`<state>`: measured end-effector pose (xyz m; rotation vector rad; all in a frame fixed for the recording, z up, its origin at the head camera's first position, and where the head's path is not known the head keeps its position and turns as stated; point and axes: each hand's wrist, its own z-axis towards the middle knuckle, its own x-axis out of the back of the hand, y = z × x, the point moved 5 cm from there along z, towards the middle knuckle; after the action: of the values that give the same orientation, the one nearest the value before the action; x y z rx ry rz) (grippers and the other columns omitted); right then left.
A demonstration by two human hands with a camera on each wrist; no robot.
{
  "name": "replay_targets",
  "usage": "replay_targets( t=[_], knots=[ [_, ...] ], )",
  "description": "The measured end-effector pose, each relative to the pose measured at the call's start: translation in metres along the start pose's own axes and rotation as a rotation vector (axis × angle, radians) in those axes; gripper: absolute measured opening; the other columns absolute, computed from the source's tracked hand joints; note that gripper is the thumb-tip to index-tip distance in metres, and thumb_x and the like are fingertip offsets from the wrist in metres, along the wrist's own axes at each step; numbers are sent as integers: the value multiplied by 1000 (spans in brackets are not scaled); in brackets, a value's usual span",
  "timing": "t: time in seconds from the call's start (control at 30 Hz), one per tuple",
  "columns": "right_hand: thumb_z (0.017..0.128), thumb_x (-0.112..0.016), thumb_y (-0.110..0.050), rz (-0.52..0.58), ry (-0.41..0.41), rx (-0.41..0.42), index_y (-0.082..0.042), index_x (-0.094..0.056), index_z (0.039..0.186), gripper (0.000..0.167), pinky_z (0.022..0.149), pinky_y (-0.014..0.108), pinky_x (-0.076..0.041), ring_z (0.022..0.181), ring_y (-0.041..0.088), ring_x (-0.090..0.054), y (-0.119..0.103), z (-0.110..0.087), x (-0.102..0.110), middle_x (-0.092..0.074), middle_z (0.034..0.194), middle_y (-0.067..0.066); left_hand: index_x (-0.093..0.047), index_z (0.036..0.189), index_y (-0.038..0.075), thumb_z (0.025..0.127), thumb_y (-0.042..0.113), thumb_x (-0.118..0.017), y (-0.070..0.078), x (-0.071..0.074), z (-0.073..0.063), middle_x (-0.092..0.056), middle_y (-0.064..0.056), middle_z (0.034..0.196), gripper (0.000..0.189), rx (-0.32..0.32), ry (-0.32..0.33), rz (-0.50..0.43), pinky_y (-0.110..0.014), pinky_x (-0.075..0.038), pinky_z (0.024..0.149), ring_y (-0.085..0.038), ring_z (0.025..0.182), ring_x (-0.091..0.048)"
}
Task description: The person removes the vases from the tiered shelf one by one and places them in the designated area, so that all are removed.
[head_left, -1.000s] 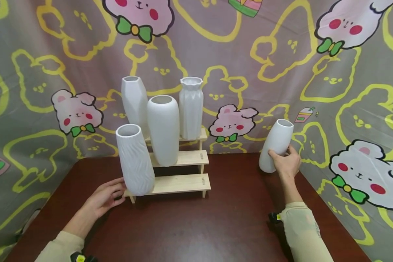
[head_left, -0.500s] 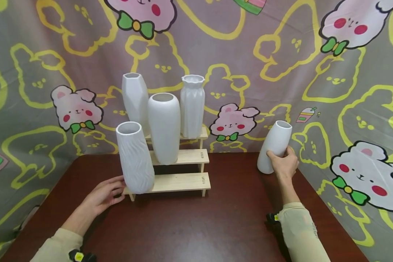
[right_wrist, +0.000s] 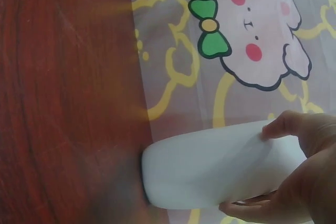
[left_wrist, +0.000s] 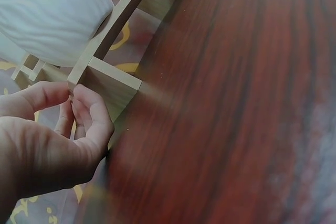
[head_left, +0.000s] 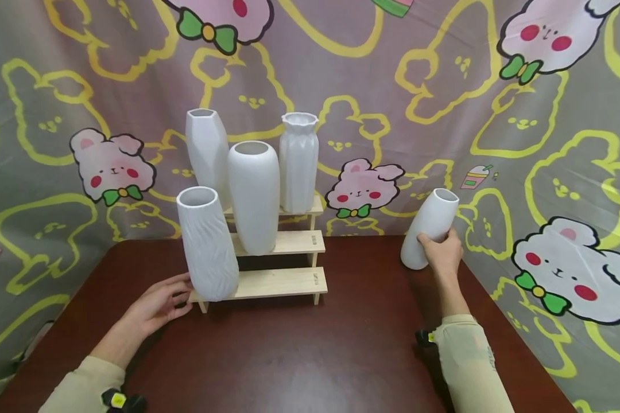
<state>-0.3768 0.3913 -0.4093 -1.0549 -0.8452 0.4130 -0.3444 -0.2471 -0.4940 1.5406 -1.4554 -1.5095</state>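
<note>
My right hand [head_left: 442, 253] grips a smooth white vase [head_left: 427, 226] round its side. This vase stands on the table at the far right; in the right wrist view, its base [right_wrist: 157, 177] meets the tabletop and the thumb lies along one side. My left hand [head_left: 159, 304] is at the left end of a three-step wooden stand [head_left: 284, 283]. In the left wrist view, the left hand [left_wrist: 63, 135] pinches the corner of the lowest board between thumb and fingers. Just above it, a white vase with wavy grooves [head_left: 206, 246] stands on that lowest step.
A tall smooth vase [head_left: 253, 198] is on the middle step. The top step bears a faceted vase [head_left: 206, 152] and a vase with a ruffled rim [head_left: 298, 166]. Behind the dark red table [head_left: 341, 344] hangs a patterned curtain [head_left: 372, 74].
The head view has shifted slightly. Both hands keep their hold, and the vases and stand show no clear movement of their own.
</note>
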Motion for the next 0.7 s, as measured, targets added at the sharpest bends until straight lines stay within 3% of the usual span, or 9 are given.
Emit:
replay_targets(
  t=[0.23, 0.33, 0.47, 0.57, 0.7],
  knots=[
    [86, -74, -15, 38, -18, -12, 4, -47, 146, 68, 100, 55, -45, 126, 42, -51, -9, -4, 4, -53, 139, 28, -61, 119, 19, 103, 0, -50, 0, 0, -1, -65, -2, 102, 26, -6, 11, -13, -31, -53, 78, -15, 93, -61],
    [89, -70, -17, 64, 15, -9, 0, -45, 149, 67, 101, 54, -44, 129, 39, -50, -18, -7, 8, -50, 144, 24, -62, 118, 20, 103, 1, -51, -2, 1, -2, -65, -1, 102, 27, -4, 12, -14, -31, -53, 79, -14, 93, -61],
    [90, -63, -17, 116, 108, 31, -7, -47, 150, 62, 101, 49, -45, 131, 31, -49, -37, -13, 17, -50, 146, 14, -54, 136, 14, 103, 5, -54, -3, 3, -4, -64, 0, 107, 35, 1, 33, 24, -31, -52, 81, -14, 98, -60],
    [89, -61, -13, 151, 204, 92, -6, -55, 143, 55, 97, 37, -45, 124, 25, -53, -51, -19, 24, -55, 137, 12, -38, 151, 7, 103, 7, -56, -3, 4, -3, -63, 0, 111, 52, 6, 58, 66, -31, -52, 81, -14, 100, -60],
    [87, -60, -9, 199, 296, 155, -5, -64, 132, 45, 83, 24, -43, 105, 19, -59, -62, -27, 29, -60, 116, 6, -25, 157, 1, 103, 7, -55, 0, 3, 1, -61, 1, 112, 62, 9, 70, 100, -32, -52, 80, -14, 100, -59]
  ],
)
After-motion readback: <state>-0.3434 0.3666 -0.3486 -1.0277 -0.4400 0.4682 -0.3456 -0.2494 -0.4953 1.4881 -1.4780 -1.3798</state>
